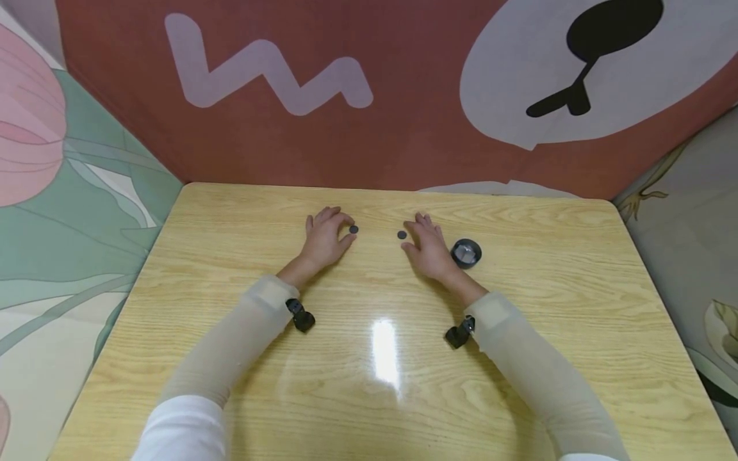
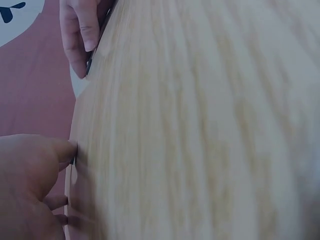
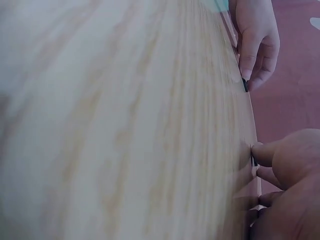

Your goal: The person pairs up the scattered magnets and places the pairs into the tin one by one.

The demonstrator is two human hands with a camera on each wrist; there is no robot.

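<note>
Near the table's far edge, my left hand (image 1: 325, 240) pinches a small black disc (image 1: 354, 229) between thumb and index fingertip. The right wrist view shows this left hand (image 3: 257, 42) from the side, its fingertips at the disc (image 3: 245, 85) low against the tabletop. Opposite it, my right hand (image 1: 429, 251) has thumb and index spread either side of a second black disc (image 1: 401, 235), with a small gap at the fingertips. In the left wrist view, the right hand (image 2: 81, 30) has its thumb apart from this disc (image 2: 89, 66).
A small round black container (image 1: 466, 253) with a pale inside stands just right of my right hand. The wood-grain table (image 1: 369, 416) meets a red-brown wall (image 1: 403, 141) at the back. Each sleeve carries a black wrist camera (image 1: 301, 315).
</note>
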